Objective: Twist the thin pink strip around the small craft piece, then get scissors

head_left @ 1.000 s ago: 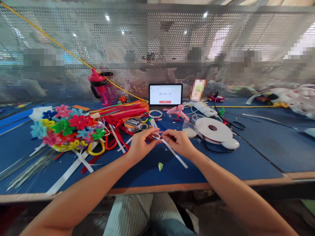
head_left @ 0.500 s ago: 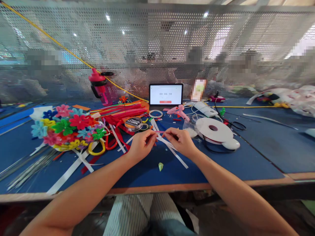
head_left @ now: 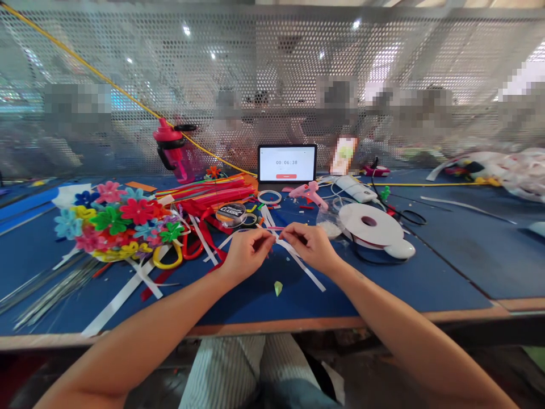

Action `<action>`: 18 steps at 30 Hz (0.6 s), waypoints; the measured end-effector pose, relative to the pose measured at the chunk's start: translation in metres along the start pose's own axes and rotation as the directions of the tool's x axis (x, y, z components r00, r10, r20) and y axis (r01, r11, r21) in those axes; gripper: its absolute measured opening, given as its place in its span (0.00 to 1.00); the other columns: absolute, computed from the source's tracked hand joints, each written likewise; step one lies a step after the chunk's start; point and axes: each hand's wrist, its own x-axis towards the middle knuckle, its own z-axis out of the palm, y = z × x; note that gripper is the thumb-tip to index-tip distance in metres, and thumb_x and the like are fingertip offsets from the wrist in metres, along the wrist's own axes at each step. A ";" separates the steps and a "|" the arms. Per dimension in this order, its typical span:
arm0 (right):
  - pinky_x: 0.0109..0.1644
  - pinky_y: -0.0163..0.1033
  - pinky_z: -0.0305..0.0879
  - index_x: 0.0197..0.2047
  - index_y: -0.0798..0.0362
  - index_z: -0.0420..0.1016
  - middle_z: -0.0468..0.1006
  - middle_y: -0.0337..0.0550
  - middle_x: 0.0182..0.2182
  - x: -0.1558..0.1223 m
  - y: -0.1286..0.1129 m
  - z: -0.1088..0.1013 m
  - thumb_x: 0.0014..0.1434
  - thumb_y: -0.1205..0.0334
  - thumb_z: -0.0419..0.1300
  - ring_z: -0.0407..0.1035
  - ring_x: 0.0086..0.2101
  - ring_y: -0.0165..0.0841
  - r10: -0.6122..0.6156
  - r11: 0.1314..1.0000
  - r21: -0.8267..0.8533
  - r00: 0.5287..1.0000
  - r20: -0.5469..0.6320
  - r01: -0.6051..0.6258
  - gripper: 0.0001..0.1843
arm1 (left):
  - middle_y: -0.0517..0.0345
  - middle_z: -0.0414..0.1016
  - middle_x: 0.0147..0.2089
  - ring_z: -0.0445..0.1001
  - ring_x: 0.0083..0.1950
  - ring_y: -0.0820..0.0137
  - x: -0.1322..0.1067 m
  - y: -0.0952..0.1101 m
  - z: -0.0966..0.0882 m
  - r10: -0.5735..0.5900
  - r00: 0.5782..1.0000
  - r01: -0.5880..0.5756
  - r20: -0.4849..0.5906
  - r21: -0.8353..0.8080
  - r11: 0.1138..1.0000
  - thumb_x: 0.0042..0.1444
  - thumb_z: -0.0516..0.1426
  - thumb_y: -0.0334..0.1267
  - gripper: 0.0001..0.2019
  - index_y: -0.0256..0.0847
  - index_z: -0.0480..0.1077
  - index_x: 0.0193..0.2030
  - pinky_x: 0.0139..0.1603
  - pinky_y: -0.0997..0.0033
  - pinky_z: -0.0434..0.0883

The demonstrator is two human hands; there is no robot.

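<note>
My left hand (head_left: 246, 253) and my right hand (head_left: 310, 244) meet over the blue table (head_left: 447, 267), both pinched on a thin red strip (head_left: 276, 228) stretched between their fingertips. White paper strips (head_left: 304, 268) lie on the table under my right hand. A small green scrap (head_left: 277, 288) lies just in front of my hands. A pile of red strips (head_left: 208, 196) sits behind my left hand.
A heap of coloured foam flowers (head_left: 114, 218) and yellow-handled scissors (head_left: 166, 258) lie at the left. A tablet (head_left: 286, 163) showing a timer, a pink glue gun (head_left: 310, 194), a white tape roll (head_left: 369, 224) and a pink bottle (head_left: 172, 149) stand behind. A perforated metal screen (head_left: 272, 74) closes the back.
My left fingers have curled in closer to my right fingertips, so less of the red strip shows between them. The timer moved on by a second.
</note>
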 end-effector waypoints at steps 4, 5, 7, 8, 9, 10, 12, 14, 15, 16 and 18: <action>0.27 0.32 0.51 0.35 0.55 0.75 0.70 0.37 0.20 0.000 0.000 0.000 0.62 0.58 0.52 0.59 0.21 0.25 0.004 1.000 0.014 1.000 0.000 -0.004 0.13 | 0.58 0.72 0.26 0.71 0.26 0.74 0.001 0.001 -0.001 0.057 0.998 -0.057 -0.007 0.025 0.998 0.60 0.51 0.41 0.12 0.38 0.70 0.32 0.30 0.76 0.67; 0.27 0.32 0.51 0.35 0.55 0.75 0.71 0.37 0.21 0.000 0.000 0.000 0.62 0.58 0.53 0.59 0.21 0.25 0.002 1.000 0.019 1.000 -0.002 -0.002 0.13 | 0.58 0.72 0.26 0.71 0.26 0.74 0.001 0.001 -0.001 0.065 0.998 -0.065 -0.011 0.026 0.998 0.60 0.51 0.41 0.12 0.38 0.70 0.32 0.30 0.76 0.67; 0.26 0.32 0.51 0.35 0.55 0.76 0.71 0.37 0.21 0.001 0.000 -0.001 0.61 0.58 0.53 0.58 0.21 0.25 0.000 1.000 0.030 1.000 -0.002 0.000 0.13 | 0.58 0.71 0.25 0.70 0.25 0.75 0.001 0.000 -0.003 0.070 0.997 -0.069 -0.021 0.029 0.997 0.60 0.51 0.40 0.12 0.38 0.69 0.31 0.29 0.76 0.67; 0.26 0.32 0.50 0.34 0.55 0.76 0.71 0.37 0.21 0.001 -0.001 -0.001 0.61 0.58 0.53 0.58 0.21 0.25 0.002 0.999 0.038 1.000 -0.001 -0.002 0.13 | 0.59 0.71 0.25 0.70 0.25 0.75 0.001 0.000 -0.003 0.069 0.997 -0.068 -0.024 0.032 0.997 0.60 0.51 0.40 0.12 0.38 0.69 0.30 0.29 0.76 0.66; 0.26 0.32 0.50 0.34 0.55 0.76 0.71 0.38 0.21 0.001 -0.001 -0.001 0.62 0.58 0.53 0.57 0.20 0.24 0.006 0.999 0.048 1.000 -0.001 -0.006 0.14 | 0.59 0.71 0.25 0.69 0.25 0.75 0.002 -0.001 -0.003 0.066 0.997 -0.065 -0.026 0.034 0.997 0.60 0.51 0.40 0.12 0.38 0.69 0.30 0.28 0.76 0.66; 0.25 0.32 0.49 0.34 0.55 0.76 0.71 0.38 0.21 0.002 -0.001 -0.002 0.62 0.57 0.53 0.57 0.20 0.24 0.011 0.998 0.060 1.000 -0.003 -0.011 0.14 | 0.59 0.71 0.25 0.69 0.25 0.75 0.002 -0.001 -0.003 0.061 0.998 -0.060 -0.027 0.034 0.998 0.60 0.51 0.41 0.12 0.38 0.69 0.30 0.28 0.76 0.66; 0.25 0.32 0.48 0.33 0.55 0.75 0.70 0.38 0.21 0.002 -0.001 -0.003 0.62 0.57 0.52 0.56 0.20 0.24 0.027 0.996 0.088 1.000 -0.015 -0.026 0.14 | 0.59 0.71 0.26 0.70 0.25 0.75 0.002 -0.002 -0.003 0.050 0.998 -0.049 -0.031 0.029 0.998 0.60 0.51 0.41 0.12 0.38 0.69 0.30 0.29 0.76 0.67; 0.25 0.32 0.48 0.33 0.56 0.75 0.69 0.38 0.22 0.003 -0.001 -0.005 0.62 0.56 0.52 0.55 0.21 0.24 0.045 0.990 0.134 0.998 -0.042 -0.039 0.14 | 0.58 0.72 0.26 0.71 0.26 0.74 0.003 -0.004 -0.003 0.040 0.999 -0.039 -0.029 0.012 0.999 0.60 0.51 0.42 0.12 0.38 0.70 0.32 0.30 0.76 0.68; 0.25 0.33 0.49 0.33 0.56 0.74 0.69 0.38 0.23 0.004 0.000 -0.007 0.62 0.56 0.52 0.56 0.21 0.24 0.053 0.985 0.168 0.997 -0.064 -0.042 0.15 | 0.58 0.72 0.27 0.71 0.27 0.74 0.004 -0.004 -0.003 0.034 0.999 -0.034 -0.024 0.002 0.999 0.60 0.51 0.43 0.12 0.38 0.70 0.33 0.30 0.76 0.68; 0.26 0.33 0.50 0.33 0.56 0.74 0.69 0.39 0.23 0.004 0.000 -0.008 0.61 0.55 0.53 0.56 0.22 0.25 0.065 0.977 0.206 0.994 -0.087 -0.046 0.15 | 0.57 0.73 0.27 0.72 0.27 0.73 0.005 -0.004 -0.004 0.025 1.000 -0.025 -0.015 -0.007 1.000 0.60 0.51 0.44 0.13 0.37 0.70 0.34 0.30 0.75 0.68; 0.26 0.33 0.49 0.33 0.56 0.73 0.66 0.38 0.23 0.006 0.000 -0.013 0.61 0.53 0.53 0.55 0.22 0.25 0.107 0.950 0.306 0.983 -0.149 -0.057 0.15 | 0.55 0.75 0.30 0.73 0.29 0.72 0.008 -0.002 -0.006 -0.002 1.000 0.002 0.024 -0.029 1.000 0.60 0.51 0.45 0.14 0.37 0.71 0.38 0.32 0.74 0.70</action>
